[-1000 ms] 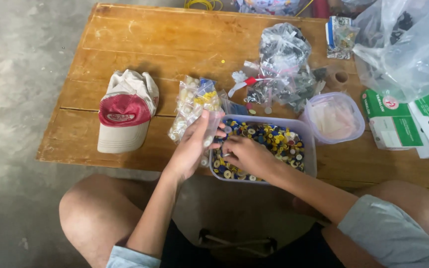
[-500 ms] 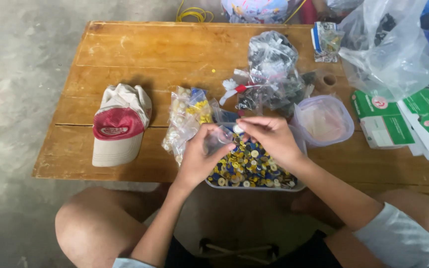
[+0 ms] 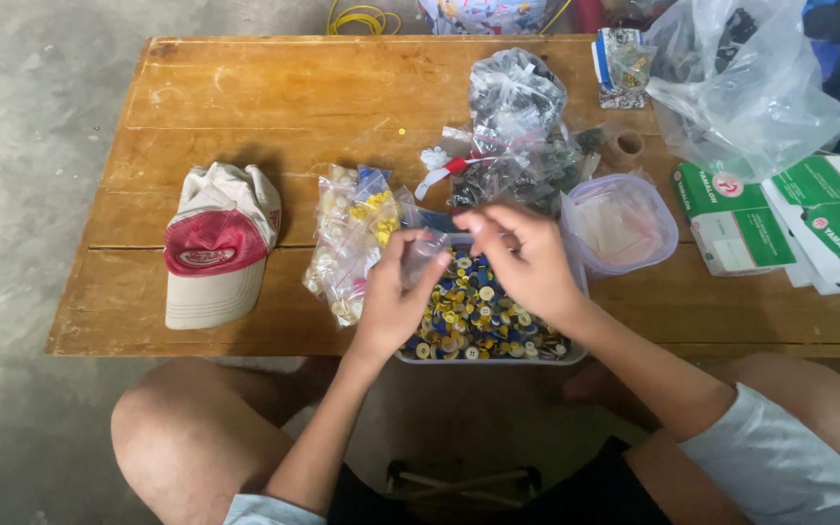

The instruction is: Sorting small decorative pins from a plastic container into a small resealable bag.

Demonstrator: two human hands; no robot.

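My left hand (image 3: 396,297) and my right hand (image 3: 527,262) meet over a clear plastic tub (image 3: 483,326) full of small blue, yellow and white round pieces. The left hand pinches a small clear plastic bag (image 3: 422,255) and the right hand's fingertips touch its top edge. Whether the right fingers also hold a small piece is hidden. The tub stands at the near edge of a wooden table (image 3: 274,107).
A bag of white and yellow pieces (image 3: 350,238) lies left of the tub, with a red and white cap (image 3: 216,243) further left. Behind are clear bags of dark parts (image 3: 517,126), an empty tub (image 3: 619,224), a large plastic bag (image 3: 751,78) and green and white boxes (image 3: 789,219).
Both hands have come up out of the tub and now hold the small clear bag between them above it. The camera view shifted slightly.
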